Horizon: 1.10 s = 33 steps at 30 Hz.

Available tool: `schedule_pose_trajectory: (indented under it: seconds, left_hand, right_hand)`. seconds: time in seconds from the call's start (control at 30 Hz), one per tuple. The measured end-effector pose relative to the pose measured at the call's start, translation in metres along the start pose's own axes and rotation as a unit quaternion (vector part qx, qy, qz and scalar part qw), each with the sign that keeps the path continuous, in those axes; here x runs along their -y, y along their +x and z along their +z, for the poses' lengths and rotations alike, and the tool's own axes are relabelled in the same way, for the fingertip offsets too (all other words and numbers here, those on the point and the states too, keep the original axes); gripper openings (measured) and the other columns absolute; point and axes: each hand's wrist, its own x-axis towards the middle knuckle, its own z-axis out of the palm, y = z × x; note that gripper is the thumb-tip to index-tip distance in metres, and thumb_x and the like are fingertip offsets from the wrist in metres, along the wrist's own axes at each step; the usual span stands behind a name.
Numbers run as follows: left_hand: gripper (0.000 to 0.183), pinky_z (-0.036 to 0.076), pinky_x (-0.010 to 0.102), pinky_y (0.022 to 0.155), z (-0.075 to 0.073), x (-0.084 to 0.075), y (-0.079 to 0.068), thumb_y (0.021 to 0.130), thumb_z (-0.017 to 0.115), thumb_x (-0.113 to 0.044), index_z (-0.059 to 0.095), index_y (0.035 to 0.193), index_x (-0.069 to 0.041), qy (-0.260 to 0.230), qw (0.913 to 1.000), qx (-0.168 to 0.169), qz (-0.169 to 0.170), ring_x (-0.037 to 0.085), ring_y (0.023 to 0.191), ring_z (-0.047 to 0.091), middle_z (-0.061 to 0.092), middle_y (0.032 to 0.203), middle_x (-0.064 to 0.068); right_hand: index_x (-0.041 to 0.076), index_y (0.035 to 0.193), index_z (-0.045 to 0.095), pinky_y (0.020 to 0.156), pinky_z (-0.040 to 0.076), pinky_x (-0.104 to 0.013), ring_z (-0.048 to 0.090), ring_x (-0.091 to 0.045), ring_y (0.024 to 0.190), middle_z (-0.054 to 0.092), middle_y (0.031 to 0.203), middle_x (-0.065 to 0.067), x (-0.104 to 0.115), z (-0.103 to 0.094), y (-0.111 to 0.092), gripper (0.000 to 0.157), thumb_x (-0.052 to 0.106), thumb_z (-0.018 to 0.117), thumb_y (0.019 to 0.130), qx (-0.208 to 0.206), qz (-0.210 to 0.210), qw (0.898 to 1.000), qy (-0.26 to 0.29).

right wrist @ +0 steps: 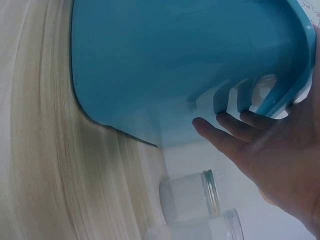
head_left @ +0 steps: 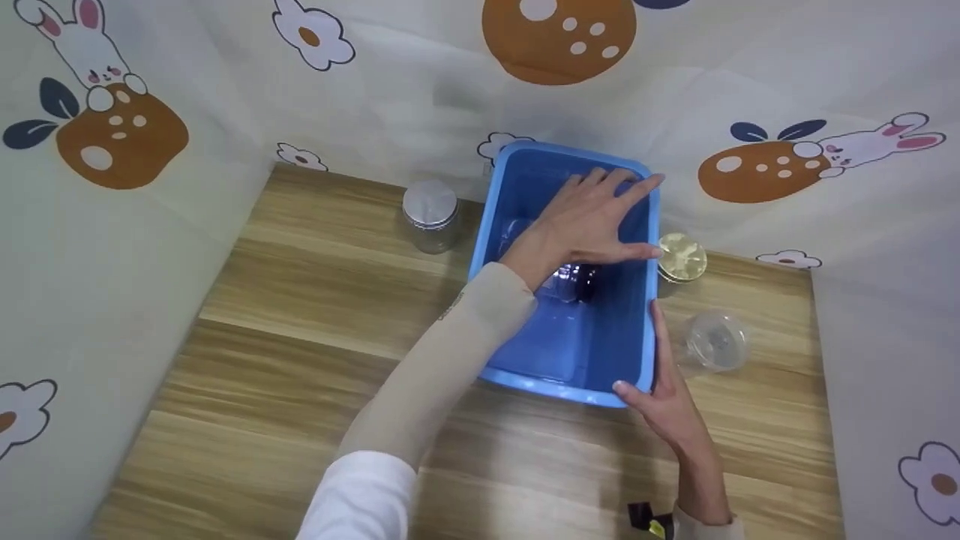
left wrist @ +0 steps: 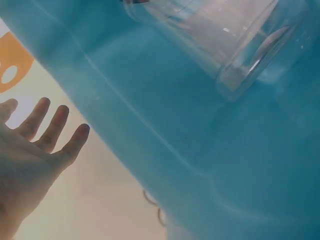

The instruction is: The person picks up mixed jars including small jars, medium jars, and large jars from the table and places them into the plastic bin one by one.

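A blue plastic basin [head_left: 555, 388] stands on the wooden table, its long sides running away from me. My left hand [head_left: 589, 221] is over its far half, fingers spread, with the index fingertip and thumb overlapping the right rim. Beneath that hand a clear jar [left wrist: 205, 40] lies on its side inside the basin, partly hidden by the hand and wrist in the head view. At the near right corner my right hand [head_left: 667, 401] holds the basin, thumb at the rim and fingers along the outer wall. The right wrist view shows those fingers [right wrist: 227, 132] extended by the wall.
Left of the basin stands a clear jar with a silver lid [head_left: 430, 206]. To its right are a jar with a gold-coloured lid [head_left: 681, 259] and a clear jar [head_left: 716, 341]. A patterned cloth [head_left: 405, 97] rises behind the table [head_left: 300, 285] and at both sides.
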Motion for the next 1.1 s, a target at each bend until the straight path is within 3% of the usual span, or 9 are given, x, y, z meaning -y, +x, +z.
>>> schedule_pose_trajectory:
  seconds: [0.27, 0.43, 0.6, 0.9, 0.97, 1.1]
  left_hand:
    - [0.099, 0.02, 0.049, 0.119, -0.014, -0.009, -0.01, 0.078, 0.022, -0.092, -0.001, 0.159, -0.039, 0.063, 0.9967, -0.028, 0.043, 0.023, 0.149, 0.021, 0.02, 0.164, -0.001]
    - [0.101, 0.021, 0.049, 0.119, -0.024, -0.012, -0.018, 0.077, 0.024, -0.093, 0.002, 0.159, -0.039, 0.078, 0.9933, -0.056, 0.065, 0.023, 0.15, 0.018, 0.019, 0.164, -0.001]
    - [0.104, 0.016, 0.05, 0.12, -0.031, -0.015, -0.024, 0.075, 0.026, -0.094, 0.005, 0.16, -0.037, 0.077, 0.9916, -0.072, 0.074, 0.025, 0.151, 0.012, 0.017, 0.165, -0.001]
    - [0.102, 0.015, 0.05, 0.12, -0.042, -0.015, -0.036, 0.077, 0.025, -0.093, 0.009, 0.16, -0.036, 0.088, 0.9889, -0.097, 0.071, 0.024, 0.151, 0.013, 0.019, 0.164, 0.0]
    - [0.101, 0.016, 0.05, 0.12, -0.044, -0.014, -0.038, 0.077, 0.026, -0.092, 0.01, 0.16, -0.036, 0.085, 0.9891, -0.098, 0.069, 0.024, 0.15, 0.015, 0.019, 0.164, 0.0]
    - [0.1, 0.018, 0.05, 0.119, -0.05, -0.011, -0.044, 0.077, 0.025, -0.092, 0.012, 0.16, -0.037, 0.08, 0.9897, -0.101, 0.062, 0.024, 0.15, 0.018, 0.02, 0.164, 0.0]
  right_hand:
    - [0.035, 0.16, 0.006, 0.102, 0.038, -0.02, 0.025, -0.031, 0.14, 0.007, 0.166, 0.003, -0.001, -0.001, 0.001, 0.109, -0.003, 0.07, 0.08, -0.002, 0.001, 1.0, -0.013]
    - [0.034, 0.16, 0.005, 0.103, 0.037, -0.02, 0.023, -0.03, 0.141, 0.005, 0.166, 0.006, -0.001, -0.001, 0.001, 0.109, 0.0, 0.071, 0.081, 0.0, -0.001, 1.0, -0.009]
    - [0.031, 0.161, 0.005, 0.105, 0.035, -0.02, 0.022, -0.028, 0.142, 0.006, 0.166, 0.007, -0.001, 0.0, 0.0, 0.108, 0.002, 0.072, 0.081, -0.004, -0.006, 1.0, -0.012]
    - [0.023, 0.161, 0.005, 0.102, 0.037, -0.022, 0.027, -0.03, 0.138, 0.009, 0.165, 0.003, -0.001, -0.001, -0.001, 0.105, 0.002, 0.071, 0.081, -0.003, -0.012, 1.0, -0.026]
    - [0.024, 0.161, 0.005, 0.102, 0.039, -0.028, 0.028, -0.031, 0.138, 0.01, 0.165, 0.003, -0.002, -0.001, 0.0, 0.105, 0.003, 0.071, 0.082, -0.003, -0.007, 1.0, -0.029]
    - [0.026, 0.161, 0.005, 0.102, 0.04, -0.052, 0.03, -0.036, 0.137, 0.01, 0.164, -0.002, -0.002, 0.0, -0.001, 0.105, 0.004, 0.071, 0.082, -0.004, 0.0, 1.0, -0.028]
